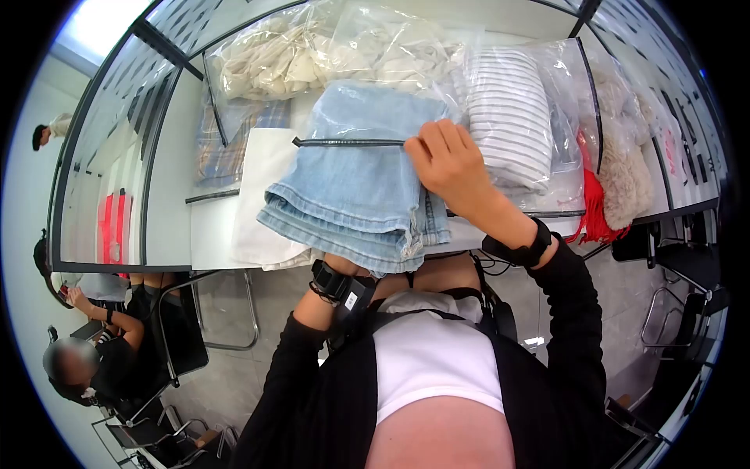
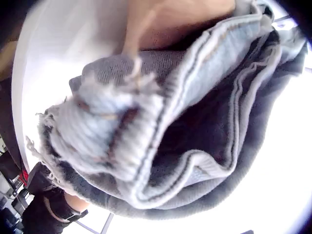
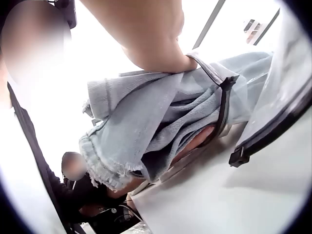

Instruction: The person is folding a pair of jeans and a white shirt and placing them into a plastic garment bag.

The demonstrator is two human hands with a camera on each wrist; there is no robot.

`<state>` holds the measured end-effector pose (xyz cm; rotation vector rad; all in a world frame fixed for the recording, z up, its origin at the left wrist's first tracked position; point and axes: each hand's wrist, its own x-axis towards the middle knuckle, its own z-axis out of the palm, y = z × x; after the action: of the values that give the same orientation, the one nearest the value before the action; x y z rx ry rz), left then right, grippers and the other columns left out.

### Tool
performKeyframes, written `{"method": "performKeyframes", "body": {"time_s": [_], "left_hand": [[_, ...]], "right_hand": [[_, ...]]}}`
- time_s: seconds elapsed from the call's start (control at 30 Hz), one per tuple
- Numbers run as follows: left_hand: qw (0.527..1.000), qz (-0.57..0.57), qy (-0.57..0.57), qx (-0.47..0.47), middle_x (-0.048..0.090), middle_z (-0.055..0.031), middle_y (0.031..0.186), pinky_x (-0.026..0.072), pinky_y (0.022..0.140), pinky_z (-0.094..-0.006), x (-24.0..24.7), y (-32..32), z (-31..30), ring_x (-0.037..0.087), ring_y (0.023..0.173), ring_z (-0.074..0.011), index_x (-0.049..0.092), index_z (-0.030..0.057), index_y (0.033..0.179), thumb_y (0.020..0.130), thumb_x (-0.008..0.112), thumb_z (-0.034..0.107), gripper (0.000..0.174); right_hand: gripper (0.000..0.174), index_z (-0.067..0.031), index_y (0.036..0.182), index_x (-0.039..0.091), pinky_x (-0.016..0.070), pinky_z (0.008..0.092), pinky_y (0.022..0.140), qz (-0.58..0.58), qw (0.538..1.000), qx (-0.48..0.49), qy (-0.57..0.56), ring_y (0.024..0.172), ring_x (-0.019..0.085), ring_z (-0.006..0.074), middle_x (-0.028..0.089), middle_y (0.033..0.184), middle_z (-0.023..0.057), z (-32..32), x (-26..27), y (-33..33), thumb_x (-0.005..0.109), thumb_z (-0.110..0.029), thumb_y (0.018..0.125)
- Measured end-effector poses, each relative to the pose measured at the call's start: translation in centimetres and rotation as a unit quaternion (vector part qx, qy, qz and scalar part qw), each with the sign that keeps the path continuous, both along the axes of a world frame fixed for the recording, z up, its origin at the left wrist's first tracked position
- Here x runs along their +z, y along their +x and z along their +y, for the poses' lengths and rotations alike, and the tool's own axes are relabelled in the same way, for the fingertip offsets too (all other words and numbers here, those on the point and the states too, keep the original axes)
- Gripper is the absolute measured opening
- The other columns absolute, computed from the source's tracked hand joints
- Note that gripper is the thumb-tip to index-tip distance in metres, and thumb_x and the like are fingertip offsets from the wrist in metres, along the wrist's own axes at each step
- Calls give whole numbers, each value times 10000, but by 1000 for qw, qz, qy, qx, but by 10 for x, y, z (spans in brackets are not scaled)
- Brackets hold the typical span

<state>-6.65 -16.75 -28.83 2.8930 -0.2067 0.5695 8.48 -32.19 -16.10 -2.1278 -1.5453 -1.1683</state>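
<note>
Folded light-blue jeans (image 1: pixel 344 199) with frayed hems lie partly inside a clear plastic bag (image 1: pixel 383 105). The bag's black-edged mouth crosses the denim, and the hems stick out toward the person. My right hand (image 1: pixel 451 166), fingers curled, grips the right end of this mouth. My left hand (image 2: pixel 180 22) reaches in under the jeans from the near side, mostly hidden by the denim. In the right wrist view, some skin shows beneath the folds near the bag's black edge (image 3: pixel 223 109). I cannot tell how the left fingers lie.
White cloth (image 1: pixel 266 184) lies left of the jeans, by a bagged plaid garment (image 1: pixel 258 121). Bagged cream clothes (image 1: pixel 289 66) stand behind; a bagged striped garment (image 1: pixel 512 109) and red fringe (image 1: pixel 595 207) are right. Clear partitions flank the table. Another person (image 1: pixel 117 352) sits at left.
</note>
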Motion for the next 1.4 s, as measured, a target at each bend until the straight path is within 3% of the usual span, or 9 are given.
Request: {"method": "performKeyframes", "body": {"time_s": [0.3, 0.33, 0.43, 0.63, 0.9, 1.0, 1.17, 1.2, 1.4], "left_hand": [[999, -33, 12, -10, 459, -107, 1238, 310, 982, -405, 24, -2, -9, 435, 1127, -234, 386, 88, 1277, 860, 404, 396, 518], [1000, -18, -19, -9, 389, -90, 1335, 246, 1030, -400, 22, -4, -7, 348, 1238, -248, 376, 125, 1298, 867, 378, 427, 527], [990, 67, -121, 4, 354, -92, 1358, 230, 1039, -411, 12, -6, -3, 323, 1253, -255, 340, 117, 1323, 874, 347, 452, 561], [996, 59, -67, -4, 337, -96, 1367, 233, 1037, -419, -9, 1, 3, 319, 1254, -261, 335, 123, 1326, 874, 339, 460, 563], [959, 41, -282, 5, 326, -89, 1373, 244, 1032, -418, 38, 0, -2, 313, 1259, -258, 324, 125, 1330, 878, 330, 465, 566], [898, 45, -438, 8, 322, -86, 1376, 248, 1031, -417, 47, 7, -6, 311, 1260, -257, 320, 125, 1332, 879, 326, 467, 567], [685, 69, -725, -16, 316, -82, 1380, 254, 1028, -417, 57, 16, -28, 308, 1263, -255, 313, 126, 1335, 882, 321, 470, 568], [643, 76, -762, -24, 314, -81, 1381, 255, 1028, -417, 60, 16, -32, 307, 1264, -254, 312, 126, 1335, 883, 319, 471, 569], [452, 98, -884, -64, 307, -76, 1385, 263, 1024, -416, 76, 12, -50, 302, 1267, -252, 304, 128, 1338, 886, 312, 475, 571]], "right_hand": [[187, -34, 786, 541, 400, 243, 546, -1, 1000, 23, 13, 650, 497, 157, 474, 754, 51, -5, -1, -18, 580, -14, 604], [192, -30, 791, 542, 407, 241, 542, 13, 1000, 23, 16, 647, 501, 158, 474, 755, 51, -6, 0, -20, 581, -14, 603], [201, -18, 799, 543, 428, 241, 537, 52, 998, 39, 16, 644, 512, 162, 474, 761, 53, -9, 1, -27, 581, -16, 601], [205, 3, 802, 534, 449, 253, 544, 101, 991, 82, 5, 651, 522, 167, 469, 770, 66, -13, 1, -42, 580, -17, 603], [202, 11, 826, 539, 446, 267, 520, 179, 974, 135, 42, 647, 538, 187, 483, 813, 81, -24, 8, -63, 595, 17, 632], [209, 6, 865, 532, 457, 273, 561, 238, 961, 137, 41, 676, 533, 200, 476, 820, 77, -30, 12, -59, 571, 12, 660], [368, -1, 992, 521, 450, 338, 728, 345, 927, 142, 39, 848, 519, 274, 475, 937, 115, -41, 26, -51, 623, -21, 639], [458, -14, 1060, 505, 412, 377, 834, 410, 900, 146, 22, 971, 485, 319, 465, 1037, 138, -45, 31, -51, 644, -41, 624], [609, -45, 1196, 455, 325, 382, 973, 465, 859, 206, -55, 1190, 386, 325, 364, 1317, 149, -53, 71, -50, 660, -94, 624]]}}
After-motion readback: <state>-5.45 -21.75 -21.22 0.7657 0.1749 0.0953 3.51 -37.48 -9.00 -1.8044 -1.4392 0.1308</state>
